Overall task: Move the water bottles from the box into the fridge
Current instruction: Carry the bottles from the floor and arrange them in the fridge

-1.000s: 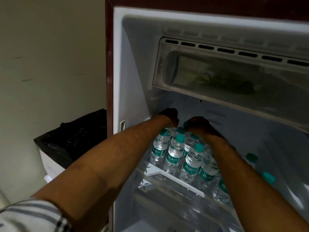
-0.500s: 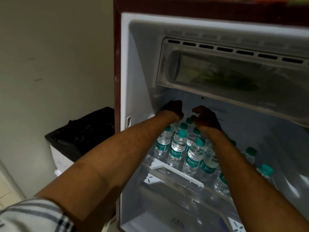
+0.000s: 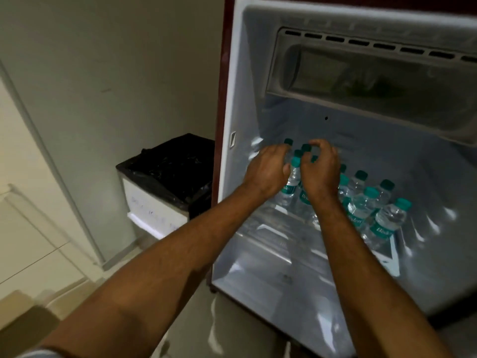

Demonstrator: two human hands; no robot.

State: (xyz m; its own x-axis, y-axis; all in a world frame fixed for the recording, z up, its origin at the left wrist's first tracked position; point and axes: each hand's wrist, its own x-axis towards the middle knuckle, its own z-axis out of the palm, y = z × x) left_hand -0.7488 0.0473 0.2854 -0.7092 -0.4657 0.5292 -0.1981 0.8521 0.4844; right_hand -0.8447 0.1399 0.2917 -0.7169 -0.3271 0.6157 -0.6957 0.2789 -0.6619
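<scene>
The fridge [image 3: 240, 99] stands open. Several small clear water bottles [image 3: 387, 220] with teal caps and teal labels stand upright in a cluster on its glass shelf [image 3: 268, 226]. Both of my arms reach into the fridge. My left hand [image 3: 268, 171] hovers over the left end of the cluster, back of the hand up, fingers loosely curled near the caps. My right hand [image 3: 321, 171] hangs just beside it above the bottles, fingers curled and apart. No bottle shows in either hand. The hands hide part of the back rows.
A frosted freezer compartment [image 3: 374, 81] hangs above the shelf. Left of the fridge a white bin with a black liner [image 3: 167, 171] stands against the wall. A brown cardboard-like corner [image 3: 23, 313] shows on the floor at the lower left.
Both hands have drawn back from the rear of the shelf towards the front rows. The view has pulled back and down, so more floor shows.
</scene>
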